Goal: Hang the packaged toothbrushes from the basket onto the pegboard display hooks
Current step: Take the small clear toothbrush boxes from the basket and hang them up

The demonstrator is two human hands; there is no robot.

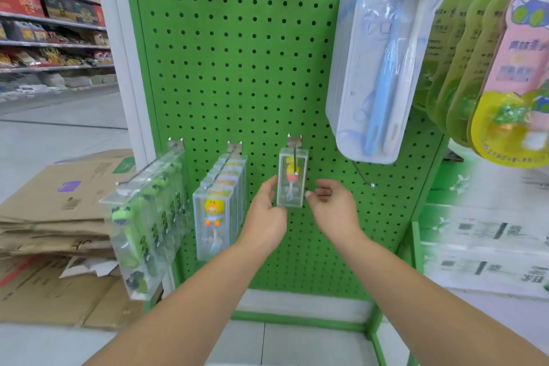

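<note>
**One clear box on the third hook, my hands either side of it**

Taking the green pegboard (pixel 252 74) as the landmark: my two bare forearms reach up from the bottom edge toward its lower middle. My left hand (pixel 264 217) touches the lower left edge of a clear toothbrush box (pixel 292 177), thumb up along its side and fingers under the bottom corner; the grip is loose, and I cannot tell how firmly it holds. My right hand (pixel 332 208) sits just right of the box, fingers lightly curled, not touching it, holding nothing.

The box hangs upright on the third hook (pixel 294 157) of the board's lower row, close against the board, with a yellow and pink figure inside.

Left of it on the same row, a stack of duck boxes (pixel 215 211) fills the second hook, and a stack of frog packs (pixel 148 217) fills the first, leaning out past the board's left edge.

At the board's upper right hangs a large blue toothbrush pack (pixel 383 59), and beyond it green packs (pixel 463 53) and a pink one (pixel 523 47).

Left of the board's foot, flattened cardboard (pixel 59 217) lies piled on the floor. Far beyond the board's left edge stand stocked shelves (pixel 50 24).
</note>
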